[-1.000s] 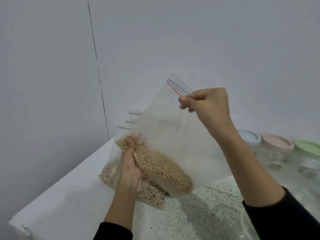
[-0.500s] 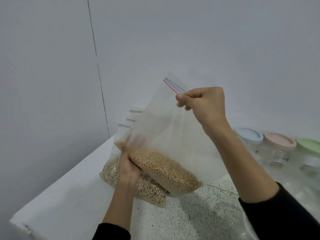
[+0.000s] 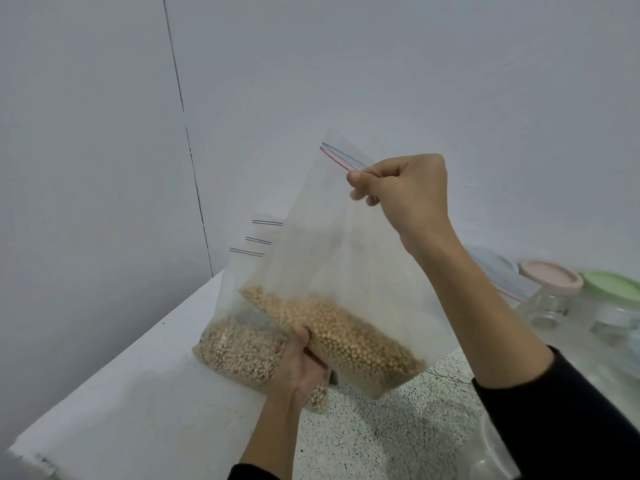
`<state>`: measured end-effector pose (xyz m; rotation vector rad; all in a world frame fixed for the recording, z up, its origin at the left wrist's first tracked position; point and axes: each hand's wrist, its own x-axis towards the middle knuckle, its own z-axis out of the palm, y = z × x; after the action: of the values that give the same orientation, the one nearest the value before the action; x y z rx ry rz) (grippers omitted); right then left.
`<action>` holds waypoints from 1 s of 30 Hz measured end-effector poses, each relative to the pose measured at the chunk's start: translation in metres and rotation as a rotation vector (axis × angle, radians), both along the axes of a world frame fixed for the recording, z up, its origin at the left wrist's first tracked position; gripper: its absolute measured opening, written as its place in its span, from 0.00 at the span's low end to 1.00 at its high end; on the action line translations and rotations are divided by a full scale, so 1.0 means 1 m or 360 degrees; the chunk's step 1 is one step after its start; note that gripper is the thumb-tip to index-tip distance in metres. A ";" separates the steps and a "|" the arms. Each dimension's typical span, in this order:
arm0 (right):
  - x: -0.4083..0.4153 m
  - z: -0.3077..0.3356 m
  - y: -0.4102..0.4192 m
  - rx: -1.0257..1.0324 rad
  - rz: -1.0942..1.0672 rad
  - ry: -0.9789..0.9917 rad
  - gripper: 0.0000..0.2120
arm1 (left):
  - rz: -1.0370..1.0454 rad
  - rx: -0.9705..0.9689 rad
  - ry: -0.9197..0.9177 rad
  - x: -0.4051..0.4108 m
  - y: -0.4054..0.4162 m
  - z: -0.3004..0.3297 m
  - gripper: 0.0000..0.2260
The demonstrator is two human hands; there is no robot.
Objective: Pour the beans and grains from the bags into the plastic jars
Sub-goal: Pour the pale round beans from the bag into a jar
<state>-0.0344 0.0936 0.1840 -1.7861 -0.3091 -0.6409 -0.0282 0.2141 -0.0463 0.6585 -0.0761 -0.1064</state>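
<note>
Hands (image 3: 403,188) (image 3: 301,368) grip bean bag (image 3: 346,271) w/ zip closed.

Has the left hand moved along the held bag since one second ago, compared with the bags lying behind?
Yes. The left hand slid down from the upper end of the beans to under the held bag, lower against the resting bags.

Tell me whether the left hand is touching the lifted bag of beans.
Touching. The head view shows the left hand gripping the bean-filled bottom of the lifted bag, fingers curled round it.
</note>
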 end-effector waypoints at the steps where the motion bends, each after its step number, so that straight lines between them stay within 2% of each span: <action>1: -0.001 0.001 -0.002 -0.0002 -0.0013 -0.0007 0.10 | 0.0074 0.0037 0.0056 0.003 0.000 0.000 0.45; 3: -0.004 0.001 -0.008 0.0008 -0.0016 -0.0005 0.10 | 0.0189 0.0094 0.0110 0.008 0.002 0.006 0.37; 9: -0.011 0.001 -0.024 0.0156 0.0073 0.0004 0.10 | 0.0240 -0.0018 0.0048 0.006 0.018 0.029 0.38; 13: -0.014 0.004 -0.025 0.0195 0.0088 -0.0011 0.11 | 0.0255 0.0013 0.0053 0.000 0.014 0.041 0.46; 18: -0.016 0.002 -0.043 0.0321 0.0058 -0.0010 0.09 | 0.0426 0.0070 -0.0006 0.000 0.012 0.054 0.38; 24: -0.019 -0.009 -0.061 0.0376 0.0064 0.0083 0.09 | 0.0577 0.0107 -0.0023 -0.005 0.008 0.067 0.41; 30: -0.031 -0.006 -0.076 0.0340 0.0138 0.0075 0.08 | 0.0628 0.0163 -0.0090 -0.015 0.001 0.075 0.38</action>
<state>-0.0659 0.0171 0.1782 -1.5721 -0.2739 -0.5484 -0.0435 0.2152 0.0290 0.7677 0.0060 0.2901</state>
